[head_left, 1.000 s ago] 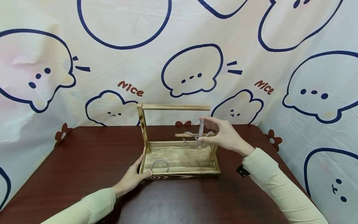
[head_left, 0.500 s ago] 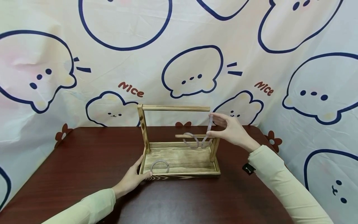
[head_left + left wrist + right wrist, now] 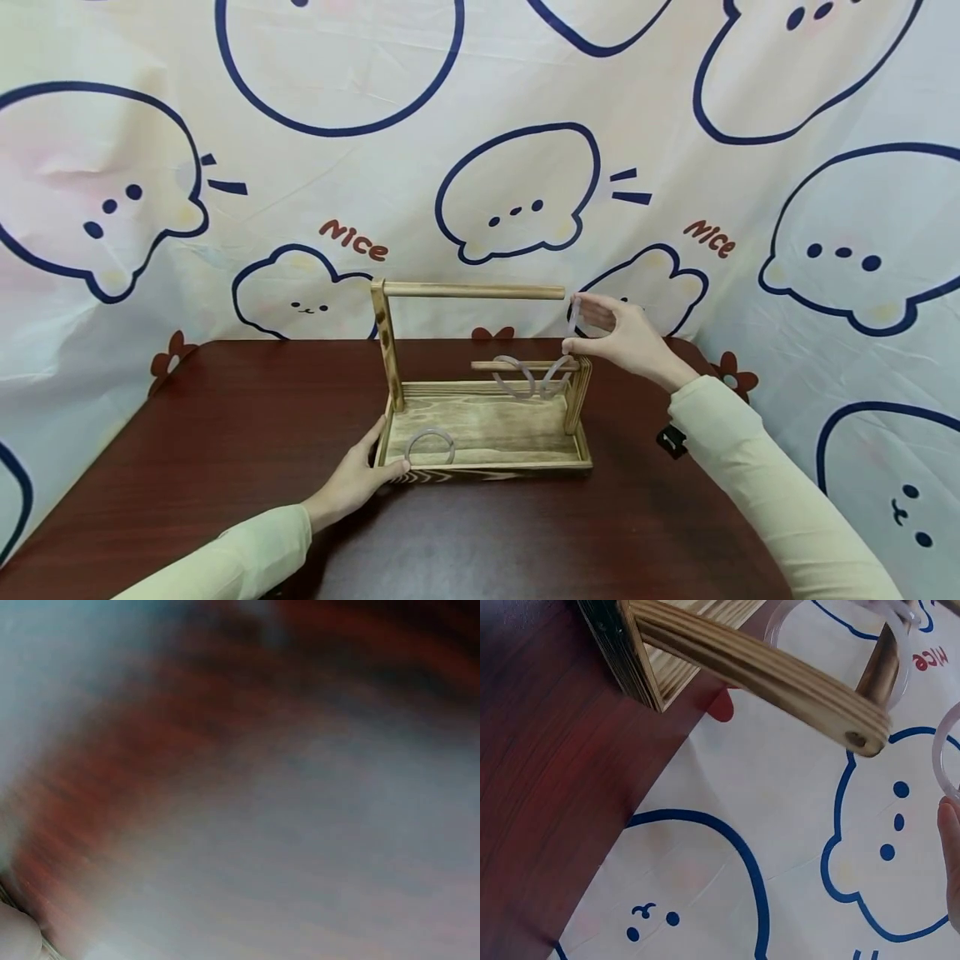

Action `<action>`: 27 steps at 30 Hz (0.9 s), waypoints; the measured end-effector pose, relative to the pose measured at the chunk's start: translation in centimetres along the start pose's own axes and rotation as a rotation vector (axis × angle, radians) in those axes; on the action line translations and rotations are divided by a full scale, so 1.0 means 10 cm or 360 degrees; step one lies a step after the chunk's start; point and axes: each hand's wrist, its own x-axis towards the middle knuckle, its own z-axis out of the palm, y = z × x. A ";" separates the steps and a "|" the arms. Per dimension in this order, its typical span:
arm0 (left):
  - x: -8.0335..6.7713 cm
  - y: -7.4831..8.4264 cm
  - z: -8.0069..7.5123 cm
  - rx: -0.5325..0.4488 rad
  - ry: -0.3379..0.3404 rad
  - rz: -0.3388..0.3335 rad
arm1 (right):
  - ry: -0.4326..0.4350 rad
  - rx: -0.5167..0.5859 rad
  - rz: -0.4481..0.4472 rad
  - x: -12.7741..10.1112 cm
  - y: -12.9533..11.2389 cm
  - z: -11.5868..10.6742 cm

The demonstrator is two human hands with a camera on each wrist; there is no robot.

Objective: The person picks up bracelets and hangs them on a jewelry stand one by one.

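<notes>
Cloth backdrop (image 3: 675, 108) printed with round cartoon animal faces and the word "Nice" hangs behind and along the right side, closing off the scene. Below it lies the dark red-brown table (image 3: 225, 433), its far edge against the cloth.

Near the middle of the table stands a scorched-wood rack (image 3: 483, 429): a shallow tray with a tall post at its left end carrying a long upper dowel (image 3: 472, 290), and a short post at its right end carrying a short lower dowel (image 3: 517, 365). Two translucent rings (image 3: 525, 379) hang on the lower dowel, and one more ring (image 3: 430, 444) lies flat in the tray's near-left corner.

The left hand (image 3: 358, 477) rests with relaxed fingers against the tray's near-left corner, probably to keep the rack from sliding. The right hand (image 3: 626, 337) is raised just past the free end of the upper dowel, pinching a translucent ring (image 3: 574, 317) upright between thumb and fingers, its opening roughly level with that dowel's tip. The left wrist view is too blurred to read.
</notes>
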 end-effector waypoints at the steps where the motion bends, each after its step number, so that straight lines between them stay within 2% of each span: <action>1: 0.00 0.00 0.00 -0.0003 -0.0001 0.0003 | 0.0000 -0.0001 0.0005 0.01 0.00 0.00; 7: -0.01 0.01 -0.01 0.0015 0.0013 0.0037 | 0.0018 -0.0017 0.0014 0.10 -0.05 -0.03; 16: 0.00 0.00 0.00 0.0003 0.0002 0.0002 | 0.0024 -0.0025 0.0003 0.22 -0.09 -0.05; 27: -0.01 -0.01 0.00 -0.0012 0.0002 0.0011 | 0.0014 -0.0024 -0.0045 0.30 -0.11 -0.05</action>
